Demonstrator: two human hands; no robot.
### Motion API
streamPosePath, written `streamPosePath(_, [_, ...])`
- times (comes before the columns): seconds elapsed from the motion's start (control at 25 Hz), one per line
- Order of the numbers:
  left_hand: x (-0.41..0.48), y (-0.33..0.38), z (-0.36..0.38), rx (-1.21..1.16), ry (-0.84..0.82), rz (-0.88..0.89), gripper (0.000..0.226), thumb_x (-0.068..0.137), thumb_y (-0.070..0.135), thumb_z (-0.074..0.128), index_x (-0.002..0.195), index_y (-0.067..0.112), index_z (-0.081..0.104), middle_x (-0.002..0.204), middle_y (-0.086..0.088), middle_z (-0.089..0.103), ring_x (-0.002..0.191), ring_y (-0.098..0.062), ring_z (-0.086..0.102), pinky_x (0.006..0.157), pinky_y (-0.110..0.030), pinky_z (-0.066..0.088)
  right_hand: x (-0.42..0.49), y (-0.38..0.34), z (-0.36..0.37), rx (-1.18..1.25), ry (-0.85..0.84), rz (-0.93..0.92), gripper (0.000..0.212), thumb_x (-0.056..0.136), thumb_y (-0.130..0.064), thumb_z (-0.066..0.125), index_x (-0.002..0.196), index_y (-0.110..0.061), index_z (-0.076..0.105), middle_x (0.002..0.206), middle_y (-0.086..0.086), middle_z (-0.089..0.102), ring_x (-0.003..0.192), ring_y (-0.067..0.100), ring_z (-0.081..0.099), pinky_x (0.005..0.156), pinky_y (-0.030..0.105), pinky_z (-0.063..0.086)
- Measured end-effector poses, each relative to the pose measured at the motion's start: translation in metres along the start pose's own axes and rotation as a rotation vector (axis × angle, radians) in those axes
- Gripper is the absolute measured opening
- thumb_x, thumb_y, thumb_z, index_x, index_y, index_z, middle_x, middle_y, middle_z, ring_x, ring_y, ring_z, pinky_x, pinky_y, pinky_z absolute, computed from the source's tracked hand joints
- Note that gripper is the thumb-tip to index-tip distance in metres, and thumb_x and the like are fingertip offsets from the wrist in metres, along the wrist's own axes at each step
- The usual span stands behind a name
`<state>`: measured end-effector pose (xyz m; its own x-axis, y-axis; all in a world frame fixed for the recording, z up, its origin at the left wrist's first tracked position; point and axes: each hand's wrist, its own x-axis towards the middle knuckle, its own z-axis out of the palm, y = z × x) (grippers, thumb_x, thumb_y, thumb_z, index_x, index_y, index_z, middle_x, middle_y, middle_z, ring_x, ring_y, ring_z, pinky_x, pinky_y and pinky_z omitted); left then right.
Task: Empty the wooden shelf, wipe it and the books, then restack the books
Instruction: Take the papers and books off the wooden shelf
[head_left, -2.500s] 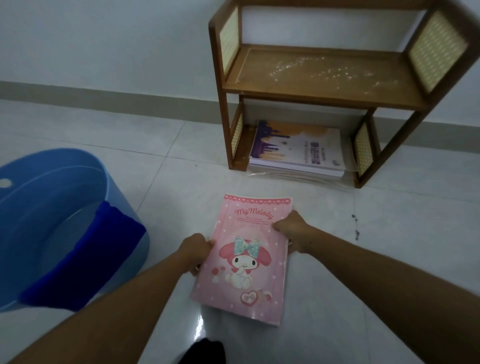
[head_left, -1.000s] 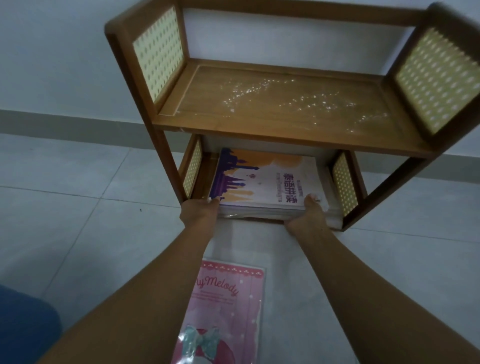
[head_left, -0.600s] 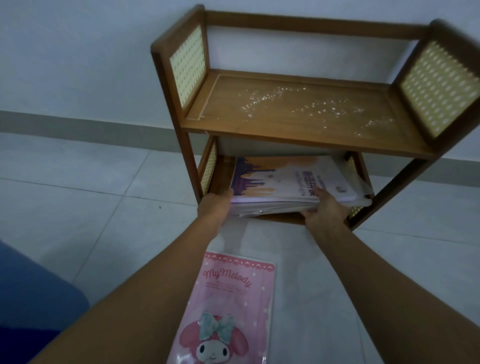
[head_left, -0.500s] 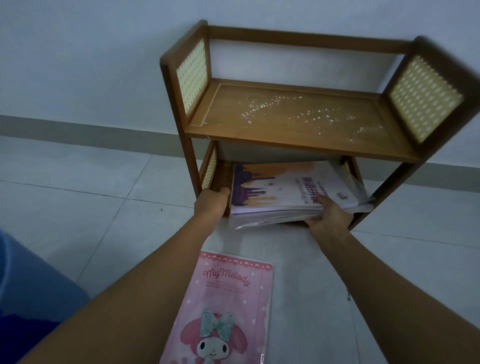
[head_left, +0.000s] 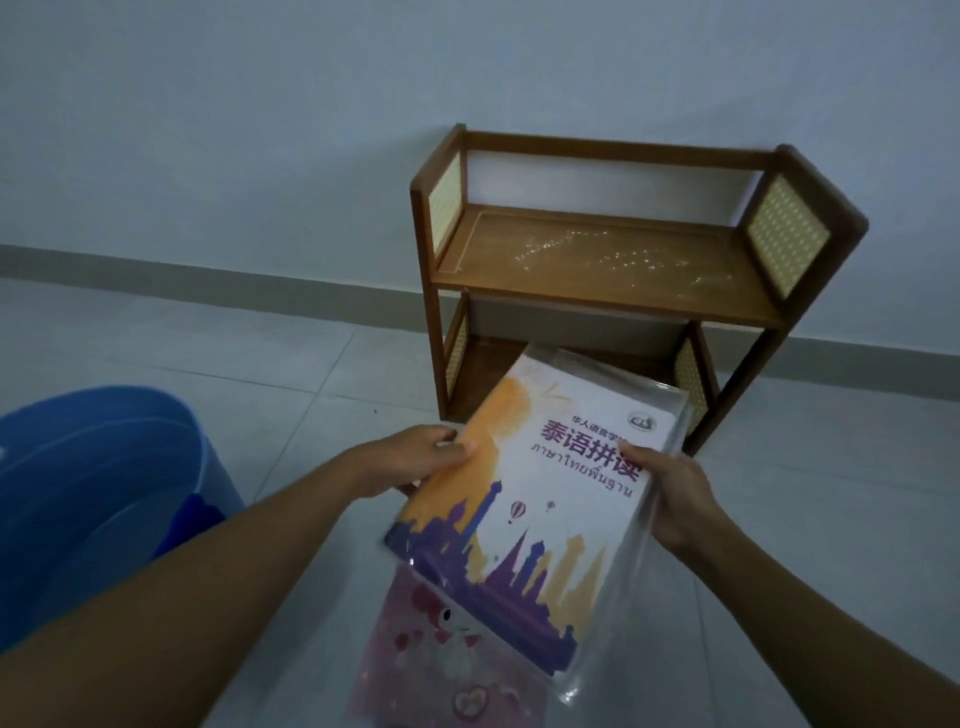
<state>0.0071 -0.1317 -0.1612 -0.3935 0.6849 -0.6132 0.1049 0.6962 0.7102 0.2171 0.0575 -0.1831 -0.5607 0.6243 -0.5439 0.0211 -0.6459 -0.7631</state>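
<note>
A stack of books (head_left: 540, 499) with an orange, white and purple cover on top, in clear plastic wrap, hangs in the air in front of the wooden shelf (head_left: 597, 291). My left hand (head_left: 415, 462) grips its left edge and my right hand (head_left: 675, 499) grips its right edge. Under the stack a pink cartoon book (head_left: 447, 670) lies flat on the floor, partly hidden. The shelf's upper board carries pale dusty specks. Its lower board shows bare at the left; the stack hides the rest.
A blue plastic tub (head_left: 93, 493) stands on the floor at the left, with a dark blue cloth (head_left: 192, 519) over its rim. The shelf stands against a pale wall on a tiled floor (head_left: 311, 384).
Both hands have pulled the stack of books out of the lower shelf and drawn it toward me over the pink book. The view has backed away, bringing the blue tub into sight.
</note>
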Motion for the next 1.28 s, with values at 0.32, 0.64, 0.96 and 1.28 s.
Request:
streamPosePath(0.32, [-0.030, -0.096, 0.023, -0.022, -0.054, -0.183, 0.038, 0.094, 0.041, 0.052, 0.117, 0.012, 0.044, 0.104, -0.013, 0.062, 0.076, -0.023, 0.063, 0.065, -0.038, 0.055, 0.002, 0.060, 0.013, -0.355, -0.074, 0.119, 0.018, 0.087, 0.000, 0.062, 0.105, -0.001, 0.062, 0.092, 0.021, 0.073, 0.077, 0.033, 0.072, 0.069, 0.042, 0.060])
streamPosePath(0.64, [-0.025, -0.125, 0.029, 0.019, -0.053, -0.251, 0.049, 0.093, 0.047, 0.051, 0.123, 0.011, 0.036, 0.121, -0.016, 0.054, 0.097, -0.029, 0.063, 0.072, -0.042, 0.059, 0.023, 0.091, 0.020, -0.448, -0.086, 0.132, 0.027, 0.086, 0.002, 0.064, 0.113, 0.000, 0.059, 0.096, 0.020, 0.073, 0.082, 0.034, 0.072, 0.071, 0.047, 0.060])
streamPosePath(0.96, [-0.017, -0.121, 0.037, 0.381, 0.007, -0.276, 0.051, 0.096, 0.045, 0.046, 0.126, 0.004, 0.038, 0.126, -0.017, 0.050, 0.105, -0.034, 0.060, 0.078, -0.044, 0.057, 0.028, 0.091, 0.027, -0.674, -0.026, 0.166, 0.031, 0.084, -0.009, 0.071, 0.112, -0.008, 0.059, 0.096, 0.011, 0.073, 0.080, 0.028, 0.072, 0.073, 0.048, 0.058])
streamPosePath(1.28, [-0.107, -0.094, -0.012, 0.811, 0.011, -0.261, 0.045, 0.098, 0.031, 0.039, 0.134, 0.003, 0.041, 0.131, -0.017, 0.051, 0.108, -0.033, 0.057, 0.063, -0.029, 0.049, -0.017, 0.084, 0.139, -1.125, 0.074, -0.144, 0.074, 0.092, -0.018, 0.057, 0.151, -0.010, 0.014, 0.115, 0.017, 0.057, 0.102, 0.031, 0.060, 0.077, 0.041, 0.056])
